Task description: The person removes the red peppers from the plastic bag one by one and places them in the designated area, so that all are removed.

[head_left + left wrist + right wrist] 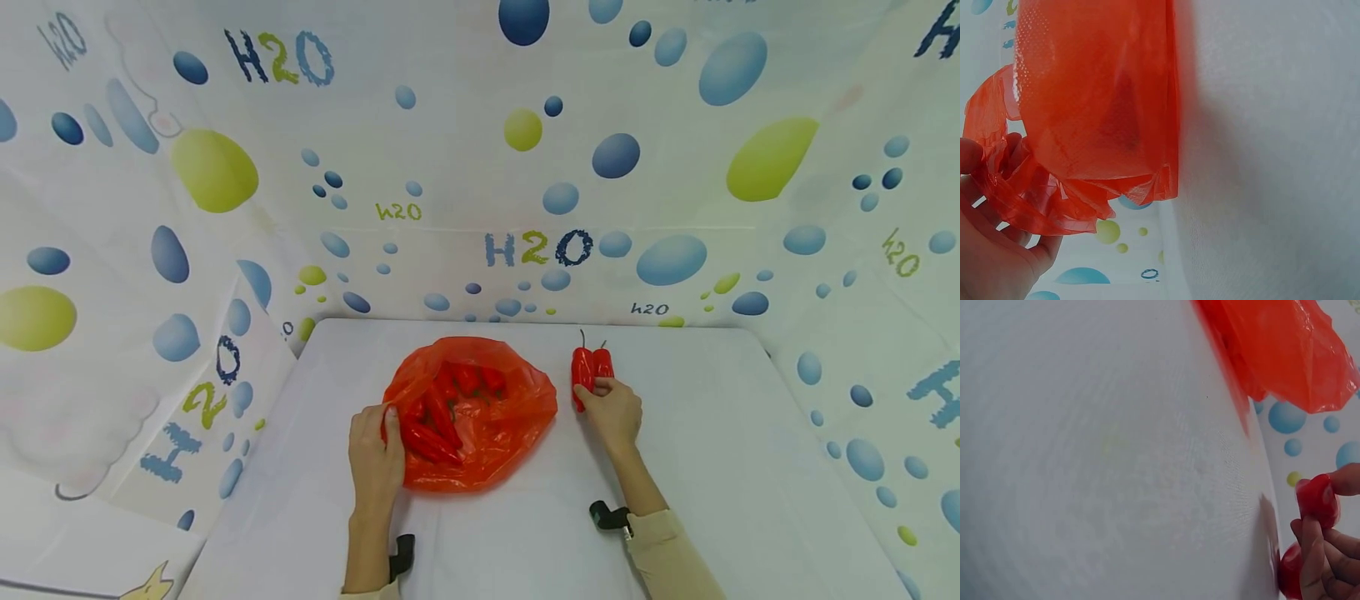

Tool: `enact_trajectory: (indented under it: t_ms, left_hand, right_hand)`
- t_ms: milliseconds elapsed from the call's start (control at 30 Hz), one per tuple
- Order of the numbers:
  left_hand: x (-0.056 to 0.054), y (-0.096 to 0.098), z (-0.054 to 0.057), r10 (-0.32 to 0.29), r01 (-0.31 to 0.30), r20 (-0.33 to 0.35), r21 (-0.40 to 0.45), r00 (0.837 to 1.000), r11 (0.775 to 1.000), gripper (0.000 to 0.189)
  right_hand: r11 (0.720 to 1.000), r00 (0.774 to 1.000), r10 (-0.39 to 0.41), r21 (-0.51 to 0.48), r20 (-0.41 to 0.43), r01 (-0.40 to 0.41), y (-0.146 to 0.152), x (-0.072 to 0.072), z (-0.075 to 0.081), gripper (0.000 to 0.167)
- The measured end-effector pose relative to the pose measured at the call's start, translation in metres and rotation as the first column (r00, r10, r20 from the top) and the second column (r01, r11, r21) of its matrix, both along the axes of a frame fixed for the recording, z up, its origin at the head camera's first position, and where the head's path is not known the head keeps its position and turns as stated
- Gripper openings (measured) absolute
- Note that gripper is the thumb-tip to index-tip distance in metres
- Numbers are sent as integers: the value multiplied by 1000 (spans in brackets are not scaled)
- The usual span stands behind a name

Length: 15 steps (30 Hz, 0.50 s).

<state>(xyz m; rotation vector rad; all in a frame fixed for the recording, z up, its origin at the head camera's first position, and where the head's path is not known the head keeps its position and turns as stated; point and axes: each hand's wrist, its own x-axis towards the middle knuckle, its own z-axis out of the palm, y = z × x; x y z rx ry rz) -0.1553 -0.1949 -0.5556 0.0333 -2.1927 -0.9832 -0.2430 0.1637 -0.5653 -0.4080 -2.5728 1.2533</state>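
An orange-red plastic bag (517, 425) stands with its mouth open, several red peppers (442, 408) inside it. My left hand (375, 454) grips the bag's left edge, thumb over the rim; in the left wrist view the crumpled film (1041, 200) lies between the thumb and fingers. To the right of the bag, my right hand (617, 412) pinches a long red pepper (582, 367) with its stem pointing away. Close beside it lies a second red pepper (603, 362), partly hidden by the fingers. The right wrist view shows the pinched pepper (1317, 500) raised above the other pepper (1290, 572).
A white-covered table (712, 433) carries everything. Behind it and along both sides hangs a pale curtain (450, 150) printed with blue and green bubbles and H2O lettering. Dark wrist-camera mounts (609, 516) sit at both wrists.
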Motion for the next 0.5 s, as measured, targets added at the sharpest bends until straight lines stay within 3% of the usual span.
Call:
enact_trajectory:
  t_ms: [333,500]
  left_hand:
    - [1,1,2,3,-3,-5,-7,1000,1000,20]
    - [1,1,1,5,-5,23,1,1000,1000,22]
  right_hand:
    - [999,1000,-30,10,0,30,4,1,-1,42]
    - [999,999,-35,15,8,34,6,2,-1,43]
